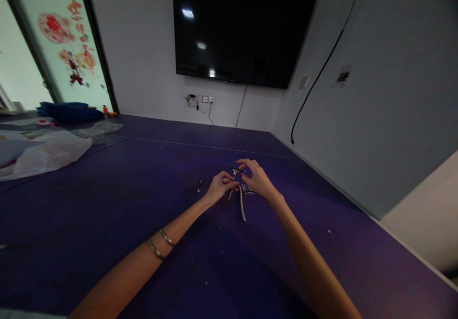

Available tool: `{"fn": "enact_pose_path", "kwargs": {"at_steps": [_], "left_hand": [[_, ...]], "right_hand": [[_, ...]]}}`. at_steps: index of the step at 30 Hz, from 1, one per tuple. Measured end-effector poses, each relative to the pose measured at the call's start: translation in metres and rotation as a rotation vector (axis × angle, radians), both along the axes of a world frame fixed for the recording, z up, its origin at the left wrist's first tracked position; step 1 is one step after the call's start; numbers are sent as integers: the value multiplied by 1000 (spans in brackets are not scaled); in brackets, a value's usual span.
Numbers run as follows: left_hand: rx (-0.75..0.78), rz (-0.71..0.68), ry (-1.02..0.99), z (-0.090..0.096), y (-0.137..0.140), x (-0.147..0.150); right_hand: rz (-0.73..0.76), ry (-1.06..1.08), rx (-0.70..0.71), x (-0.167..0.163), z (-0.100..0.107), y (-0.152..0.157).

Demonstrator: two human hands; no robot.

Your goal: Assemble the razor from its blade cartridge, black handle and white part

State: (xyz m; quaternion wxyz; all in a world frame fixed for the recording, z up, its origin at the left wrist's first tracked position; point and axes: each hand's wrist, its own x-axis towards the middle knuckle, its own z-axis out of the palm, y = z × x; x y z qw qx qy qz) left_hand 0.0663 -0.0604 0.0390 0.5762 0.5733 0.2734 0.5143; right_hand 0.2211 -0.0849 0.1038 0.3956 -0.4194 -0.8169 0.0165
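Observation:
My left hand is closed around a slim, dark, T-shaped tool that looks like a razor. Its black and silver head points up and its handle slants down below my fingers. Just to the right is my right hand, thumb and index finger apart around the end of the head; whether they touch it is not clear. A pale, curved strip extends down beneath my hands. Partly behind the right hand lies a small patterned packet. A small dark green piece rests left of my left hand.
The purple floor has scattered white bits. Crumpled clear plastic and a dark blue bundle lie at the far left. A large television hangs on the back wall, and a black cable dangles along the right wall.

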Motion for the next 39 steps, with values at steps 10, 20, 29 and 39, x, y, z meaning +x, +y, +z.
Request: {"fn": "enact_pose_path", "kwargs": {"at_steps": [10, 20, 29, 39], "left_hand": [[2, 190, 9, 12, 10, -10], [-22, 138, 9, 3, 16, -9], [111, 521, 485, 0, 40, -31], [182, 678, 1315, -11, 58, -79]], "right_hand": [[-73, 184, -291, 14, -22, 23], [185, 218, -474, -30, -55, 26], [-380, -100, -495, -33, -62, 16], [-511, -426, -563, -48, -66, 1]]}}
